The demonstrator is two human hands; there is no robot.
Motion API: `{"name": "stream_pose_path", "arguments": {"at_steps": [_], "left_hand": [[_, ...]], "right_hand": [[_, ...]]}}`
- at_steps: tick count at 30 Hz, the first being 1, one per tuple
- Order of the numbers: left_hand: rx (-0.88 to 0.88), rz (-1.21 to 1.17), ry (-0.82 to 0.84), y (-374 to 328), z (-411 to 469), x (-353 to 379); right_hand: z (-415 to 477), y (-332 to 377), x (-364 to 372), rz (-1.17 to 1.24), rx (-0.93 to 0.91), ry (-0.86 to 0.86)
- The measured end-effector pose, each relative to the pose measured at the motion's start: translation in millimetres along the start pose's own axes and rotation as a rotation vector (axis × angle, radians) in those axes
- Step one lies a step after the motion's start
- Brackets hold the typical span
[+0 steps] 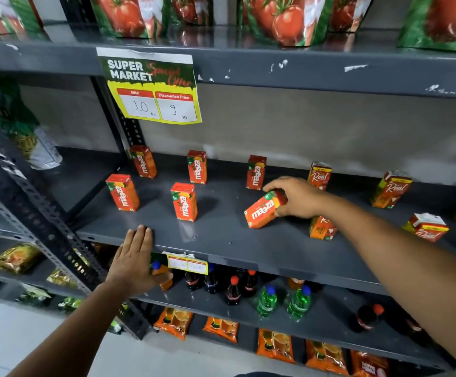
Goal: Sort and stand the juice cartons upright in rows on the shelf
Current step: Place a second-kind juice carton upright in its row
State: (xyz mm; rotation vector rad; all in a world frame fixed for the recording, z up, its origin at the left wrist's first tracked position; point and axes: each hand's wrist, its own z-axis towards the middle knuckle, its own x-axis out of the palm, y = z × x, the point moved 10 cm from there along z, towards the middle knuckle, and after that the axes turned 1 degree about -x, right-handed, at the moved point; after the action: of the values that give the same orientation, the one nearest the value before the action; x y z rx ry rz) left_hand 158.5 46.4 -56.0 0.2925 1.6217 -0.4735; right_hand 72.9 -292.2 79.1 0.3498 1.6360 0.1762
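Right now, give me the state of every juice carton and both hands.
Five Maaza cartons: upright, spaced in two rows.
Sixth Maaza carton: tilted, gripped by right hand.
Real cartons: upright, one apparently toppled.
Left hand: flat, empty, on shelf edge.

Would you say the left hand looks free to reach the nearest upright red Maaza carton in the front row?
Probably yes: the left hand rests empty on the grey shelf edge, and nothing stands between it and that red Maaza carton.
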Motion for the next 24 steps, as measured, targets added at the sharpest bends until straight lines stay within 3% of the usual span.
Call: {"name": "stream_pose_path", "arguments": {"at_steps": [7,12,24], "left_hand": [[-0.004,-0.010,0.003,-0.4,0.3,0.6],[-0.001,-0.024,0.005,-0.1,-0.1,0.5],[0.002,-0.014,0.003,-0.9,-0.4,0.9]], "right_hand": [[-4.6,25.0,-6.5,0.252,-0.141,0.101],[-6.6,51.7,-12.3,0.013,-0.261,0.135],[1.1,75.3,17.1,-0.171,-0.306,0.210]]}}
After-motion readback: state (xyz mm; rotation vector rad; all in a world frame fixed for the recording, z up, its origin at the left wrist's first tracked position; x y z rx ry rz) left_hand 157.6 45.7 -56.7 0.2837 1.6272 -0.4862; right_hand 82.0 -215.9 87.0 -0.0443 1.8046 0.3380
